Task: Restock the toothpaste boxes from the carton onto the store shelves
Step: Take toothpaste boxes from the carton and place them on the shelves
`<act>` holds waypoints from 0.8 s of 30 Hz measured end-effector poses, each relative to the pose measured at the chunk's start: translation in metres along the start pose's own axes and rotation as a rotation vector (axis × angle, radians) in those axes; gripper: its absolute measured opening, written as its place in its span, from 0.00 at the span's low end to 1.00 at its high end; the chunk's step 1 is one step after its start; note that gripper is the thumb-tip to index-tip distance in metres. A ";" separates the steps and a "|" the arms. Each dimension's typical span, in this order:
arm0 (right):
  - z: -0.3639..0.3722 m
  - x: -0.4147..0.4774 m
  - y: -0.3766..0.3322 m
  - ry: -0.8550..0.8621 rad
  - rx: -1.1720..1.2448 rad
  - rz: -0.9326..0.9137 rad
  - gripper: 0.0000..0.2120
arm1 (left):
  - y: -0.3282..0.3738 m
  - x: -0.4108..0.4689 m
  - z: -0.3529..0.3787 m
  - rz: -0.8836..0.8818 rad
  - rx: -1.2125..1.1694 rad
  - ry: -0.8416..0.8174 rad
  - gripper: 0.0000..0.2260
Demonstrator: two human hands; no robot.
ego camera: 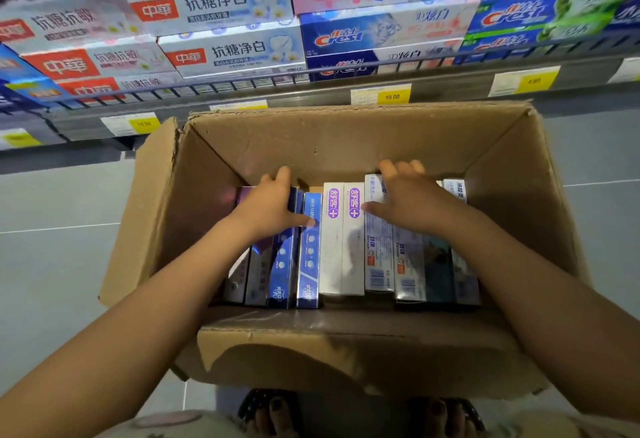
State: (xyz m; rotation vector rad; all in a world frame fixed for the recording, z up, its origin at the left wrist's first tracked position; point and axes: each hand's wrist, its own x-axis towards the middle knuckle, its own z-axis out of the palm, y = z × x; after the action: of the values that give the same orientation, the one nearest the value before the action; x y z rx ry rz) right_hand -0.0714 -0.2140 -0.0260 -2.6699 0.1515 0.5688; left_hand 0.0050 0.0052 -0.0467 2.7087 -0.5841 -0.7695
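Observation:
An open brown carton (346,139) stands on the floor below me, holding a row of toothpaste boxes set on edge. My left hand (266,207) grips the dark blue boxes (282,264) at the row's left, fingers curled over their far ends and thumb on a brighter blue box (308,264). My right hand (408,198) grips the white-and-blue boxes (379,261) at the right, fingers hooked over the far ends, thumb reaching toward two white boxes with purple logos (341,247). The boxes under both palms are partly hidden.
A shelf with a wire front rail (311,72) rises just behind the carton, stacked with red-logo white boxes (221,53) and blue Crest boxes (346,35). Yellow price tags (391,95) line its edge. Grey tiled floor (52,264) lies to both sides; my feet (273,410) touch the carton's near side.

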 end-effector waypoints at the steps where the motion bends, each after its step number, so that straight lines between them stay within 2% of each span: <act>1: 0.000 0.000 0.000 0.001 -0.005 -0.001 0.34 | 0.000 0.000 0.000 0.017 -0.002 0.012 0.29; 4: 0.000 0.000 -0.001 0.010 -0.029 -0.012 0.31 | 0.002 -0.001 -0.001 0.031 -0.021 0.070 0.26; 8: 0.001 0.002 -0.001 -0.033 0.004 -0.032 0.31 | -0.002 -0.004 -0.013 -0.013 -0.285 0.103 0.22; 12: -0.001 0.002 -0.008 -0.132 0.315 -0.044 0.36 | 0.004 -0.013 -0.035 -0.019 -0.697 0.042 0.18; 15: -0.005 0.001 -0.018 -0.228 0.590 -0.024 0.35 | 0.019 -0.021 -0.042 0.023 -0.939 0.027 0.16; 17: -0.006 0.000 -0.021 -0.306 0.723 -0.035 0.32 | 0.026 -0.023 -0.041 0.056 -1.098 0.019 0.16; 21: -0.009 -0.005 -0.020 -0.358 0.927 -0.061 0.17 | 0.033 -0.022 -0.034 0.085 -1.323 0.014 0.19; 24: -0.014 -0.004 -0.015 -0.337 0.925 -0.045 0.16 | 0.039 -0.021 -0.027 0.075 -1.357 0.022 0.22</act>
State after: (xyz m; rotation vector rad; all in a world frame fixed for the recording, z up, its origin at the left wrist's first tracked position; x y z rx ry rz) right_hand -0.0670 -0.2055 -0.0073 -1.6605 0.1953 0.7042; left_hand -0.0083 -0.0157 -0.0014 1.4226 -0.0474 -0.7097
